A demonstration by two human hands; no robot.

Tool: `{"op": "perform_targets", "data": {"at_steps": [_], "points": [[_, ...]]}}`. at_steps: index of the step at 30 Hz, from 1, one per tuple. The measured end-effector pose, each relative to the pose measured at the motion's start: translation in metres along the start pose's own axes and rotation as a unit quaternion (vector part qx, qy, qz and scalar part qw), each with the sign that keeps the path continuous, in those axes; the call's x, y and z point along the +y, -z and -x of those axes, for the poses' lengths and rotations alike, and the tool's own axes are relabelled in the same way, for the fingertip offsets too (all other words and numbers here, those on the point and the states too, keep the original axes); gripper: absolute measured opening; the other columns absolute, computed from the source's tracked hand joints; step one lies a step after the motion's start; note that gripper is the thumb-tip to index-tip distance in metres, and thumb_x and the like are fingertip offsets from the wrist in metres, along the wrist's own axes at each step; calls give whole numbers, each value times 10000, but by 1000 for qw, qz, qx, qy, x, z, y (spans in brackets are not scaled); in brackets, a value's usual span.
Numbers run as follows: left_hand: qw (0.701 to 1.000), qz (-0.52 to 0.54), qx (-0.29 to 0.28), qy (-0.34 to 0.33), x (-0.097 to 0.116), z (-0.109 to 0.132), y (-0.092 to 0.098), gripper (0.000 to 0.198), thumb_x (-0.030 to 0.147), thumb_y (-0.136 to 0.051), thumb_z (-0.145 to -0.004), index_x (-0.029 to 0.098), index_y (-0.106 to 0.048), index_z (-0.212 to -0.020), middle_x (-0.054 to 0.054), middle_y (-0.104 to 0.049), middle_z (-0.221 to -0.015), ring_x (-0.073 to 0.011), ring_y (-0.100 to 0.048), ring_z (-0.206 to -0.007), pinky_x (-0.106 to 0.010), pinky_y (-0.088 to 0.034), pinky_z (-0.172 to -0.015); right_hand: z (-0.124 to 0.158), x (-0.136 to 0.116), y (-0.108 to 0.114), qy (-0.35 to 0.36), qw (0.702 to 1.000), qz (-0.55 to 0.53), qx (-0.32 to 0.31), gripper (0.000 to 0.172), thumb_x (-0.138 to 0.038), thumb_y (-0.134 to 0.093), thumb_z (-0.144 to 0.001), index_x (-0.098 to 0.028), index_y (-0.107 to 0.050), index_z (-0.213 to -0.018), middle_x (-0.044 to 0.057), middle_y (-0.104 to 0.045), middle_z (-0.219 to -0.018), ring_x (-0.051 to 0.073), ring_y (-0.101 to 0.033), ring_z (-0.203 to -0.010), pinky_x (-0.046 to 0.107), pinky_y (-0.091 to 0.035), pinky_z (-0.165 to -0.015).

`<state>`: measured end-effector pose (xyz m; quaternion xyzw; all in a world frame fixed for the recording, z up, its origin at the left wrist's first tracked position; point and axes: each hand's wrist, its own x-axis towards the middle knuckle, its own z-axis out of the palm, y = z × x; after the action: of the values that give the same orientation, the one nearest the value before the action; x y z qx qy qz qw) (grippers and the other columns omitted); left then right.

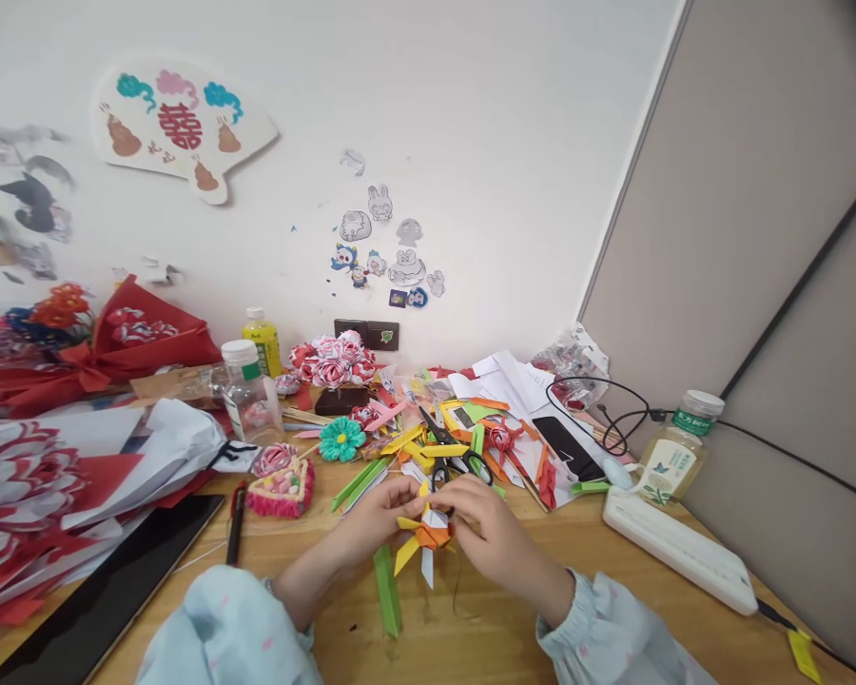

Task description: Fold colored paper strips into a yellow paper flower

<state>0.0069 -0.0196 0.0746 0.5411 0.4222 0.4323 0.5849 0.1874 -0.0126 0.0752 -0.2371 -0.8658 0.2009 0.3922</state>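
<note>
Both my hands meet over the wooden desk [514, 637] on a folded paper piece [425, 538] with yellow, orange and white points. My left hand [377, 518] pinches its left side with curled fingers. My right hand [486, 531] grips its right side, fingers closed over the top. A green folded paper strip [387, 590] lies on the desk just below the piece. Black scissors [448, 455] rest right behind my fingers, among several coloured paper strips [414, 440].
A dark tablet [107, 595] and red pen [237, 523] lie at left beside red paper bouquets [78, 362]. A teal paper flower [342, 439], heart-shaped craft [282, 489], bottles [249, 390], phone [567, 447], cable, white power strip [677, 547] and drink bottle [677, 447] crowd the back and right.
</note>
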Motion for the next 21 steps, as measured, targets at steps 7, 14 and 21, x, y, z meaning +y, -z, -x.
{"op": "perform_targets", "data": {"at_steps": [7, 14, 21], "points": [[998, 39, 25, -30, -5, -1, -2, 315, 424, -718, -658, 159, -557, -713, 34, -531, -688, -112, -481, -648, -215, -373, -613, -3, 1, 3, 58, 998, -3, 10, 443, 2, -395, -766, -241, -653, -1031, 54, -682, -952, 211, -548, -925, 395, -451, -807], [986, 87, 124, -66, -6, -7, 10, 335, 485, -666, -695, 181, -549, -771, 30, -587, -729, -125, -545, -665, -229, -412, -640, -3, 14, 0, -197, 958, -151, 143, 128, -277, -521, -820, -184, -609, -823, 65, -663, -813, 204, -615, -779, 341, -480, -720], [978, -6, 157, -140, -10, -5, 2, 393, 544, -666, -658, 175, -530, -641, -33, -613, -848, -182, -565, -779, -274, -465, -688, -2, 20, -25, -305, 876, -373, 37, 434, -554, -647, -692, -139, -629, -818, 42, -655, -718, 173, -610, -635, 288, -471, -592]]}}
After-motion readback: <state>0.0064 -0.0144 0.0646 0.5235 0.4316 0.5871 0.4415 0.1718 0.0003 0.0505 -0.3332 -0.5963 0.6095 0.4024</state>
